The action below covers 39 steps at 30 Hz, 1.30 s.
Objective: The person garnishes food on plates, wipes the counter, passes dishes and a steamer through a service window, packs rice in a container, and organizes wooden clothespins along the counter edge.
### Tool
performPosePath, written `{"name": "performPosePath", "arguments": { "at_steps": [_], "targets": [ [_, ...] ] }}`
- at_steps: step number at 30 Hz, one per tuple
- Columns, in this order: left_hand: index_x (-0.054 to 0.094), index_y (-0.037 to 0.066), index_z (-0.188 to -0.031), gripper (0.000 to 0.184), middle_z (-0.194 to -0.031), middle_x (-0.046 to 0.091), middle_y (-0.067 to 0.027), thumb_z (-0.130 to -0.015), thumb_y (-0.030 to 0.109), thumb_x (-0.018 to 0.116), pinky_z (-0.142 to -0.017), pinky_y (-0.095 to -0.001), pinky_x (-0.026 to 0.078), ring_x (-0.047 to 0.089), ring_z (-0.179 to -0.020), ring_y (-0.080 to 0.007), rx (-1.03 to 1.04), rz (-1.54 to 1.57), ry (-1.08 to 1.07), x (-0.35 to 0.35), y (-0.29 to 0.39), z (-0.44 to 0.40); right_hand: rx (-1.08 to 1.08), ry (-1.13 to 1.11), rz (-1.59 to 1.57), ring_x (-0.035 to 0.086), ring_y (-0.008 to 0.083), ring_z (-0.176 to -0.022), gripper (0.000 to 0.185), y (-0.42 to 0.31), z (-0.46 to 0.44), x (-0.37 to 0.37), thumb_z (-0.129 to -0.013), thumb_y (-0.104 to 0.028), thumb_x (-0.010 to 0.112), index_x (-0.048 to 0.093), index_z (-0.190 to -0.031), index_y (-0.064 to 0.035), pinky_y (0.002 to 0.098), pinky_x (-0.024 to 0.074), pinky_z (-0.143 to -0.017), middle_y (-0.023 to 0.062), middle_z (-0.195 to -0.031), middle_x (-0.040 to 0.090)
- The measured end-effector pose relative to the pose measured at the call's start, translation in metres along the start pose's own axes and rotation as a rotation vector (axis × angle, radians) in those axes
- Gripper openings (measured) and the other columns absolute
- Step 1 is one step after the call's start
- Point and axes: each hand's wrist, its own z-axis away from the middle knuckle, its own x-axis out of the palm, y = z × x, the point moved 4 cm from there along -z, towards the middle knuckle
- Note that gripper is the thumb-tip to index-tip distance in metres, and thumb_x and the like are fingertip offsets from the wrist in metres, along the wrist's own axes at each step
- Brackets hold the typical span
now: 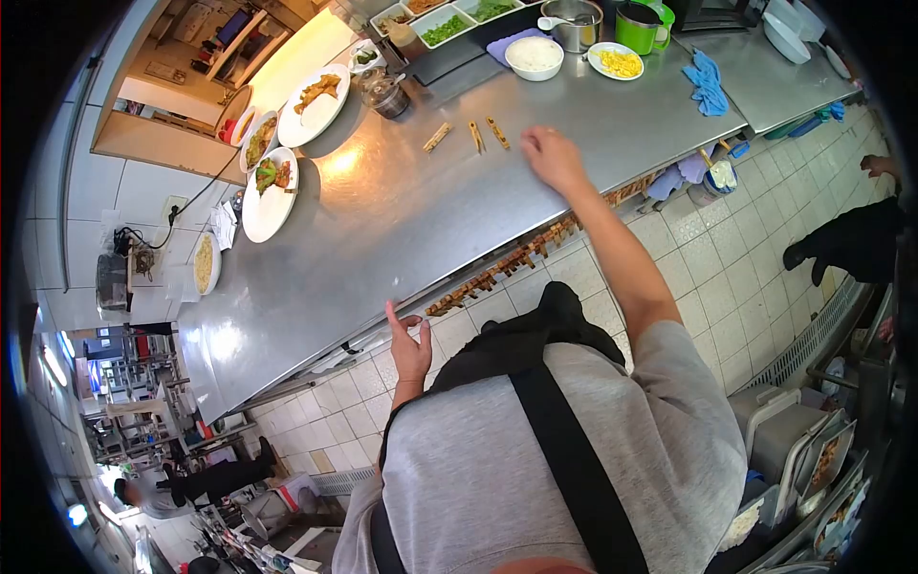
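Note:
My left hand (409, 346) is at the counter's front edge, its index finger stretched out and thumb apart, holding nothing. Over the steel counter (402, 210), my right hand (553, 158) has its fingers curled in; whatever may be inside them is hidden. Just left of it lie three small wooden clips: one slanted clip (437, 137), a middle clip (476, 137) and a clip closest to the hand (497, 133). Many similar clips (507, 268) hang in a row below the front edge.
Plates of food (271, 196) stand at the left, near a dark jar (386, 96). Along the back are a rice bowl (535, 57), a corn plate (616, 62), a green jug (639, 27) and a blue cloth (706, 83). Other people are at far right and lower left.

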Motion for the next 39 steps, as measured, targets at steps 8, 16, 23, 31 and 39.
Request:
{"name": "performPosePath", "arguments": {
  "at_steps": [8,16,23,31,39],
  "targets": [
    [0.004,0.012,-0.148,0.084,-0.083,0.064,-0.0112,-0.085,0.010,0.059,-0.081,-0.0382,0.047,0.063,-0.077,-0.0275,-0.079,-0.007,-0.076,0.006,-0.007,-0.014,0.026,-0.048,0.280,0.062,0.0329,-0.087,0.017,-0.021,-0.007,0.014,-0.083,-0.021,0.061,0.061,-0.091,-0.0062,0.0462,0.0490,-0.074,0.0145,-0.091,0.062],
    [0.003,0.012,-0.148,0.086,-0.082,0.064,-0.0108,-0.082,0.004,0.057,-0.074,-0.0389,0.047,0.062,-0.075,-0.0259,-0.005,-0.019,-0.005,0.016,-0.015,-0.013,-0.133,0.267,0.293,0.062,0.0352,-0.083,0.011,0.010,0.073,-0.099,-0.082,-0.008,0.054,0.058,-0.091,-0.0035,0.0457,0.0501,-0.068,0.0175,-0.091,0.059],
    [0.002,0.013,-0.148,0.086,-0.083,0.064,-0.0101,-0.081,0.002,0.056,-0.070,-0.0346,0.047,0.062,-0.074,-0.0232,0.002,-0.024,0.039,0.021,-0.014,-0.013,0.193,0.261,0.285,0.061,0.0340,-0.089,0.019,0.100,0.120,-0.148,-0.081,-0.014,0.062,0.064,-0.098,-0.0077,0.0431,0.0497,-0.076,0.0148,-0.096,0.060],
    [0.004,0.016,-0.148,0.087,-0.084,0.064,-0.0118,-0.080,0.002,0.056,-0.069,-0.0365,0.048,0.063,-0.073,-0.0253,0.070,-0.015,0.136,0.027,-0.011,-0.014,0.421,0.333,0.091,0.064,0.0312,-0.081,0.022,0.176,0.159,-0.158,-0.079,-0.014,0.062,0.062,-0.100,-0.0071,0.0401,0.0505,-0.072,0.0143,-0.087,0.064],
    [0.006,0.018,-0.148,0.087,-0.076,0.063,-0.0111,-0.079,0.003,0.056,-0.065,-0.0396,0.048,0.063,-0.068,-0.0284,-0.046,-0.092,0.118,0.025,-0.015,-0.014,0.599,-0.181,-0.590,0.058,0.0134,-0.054,0.027,0.160,0.203,-0.077,-0.087,-0.010,0.053,0.046,-0.113,-0.0072,0.0261,0.0469,-0.048,0.0083,-0.077,0.063]
  ]
}}
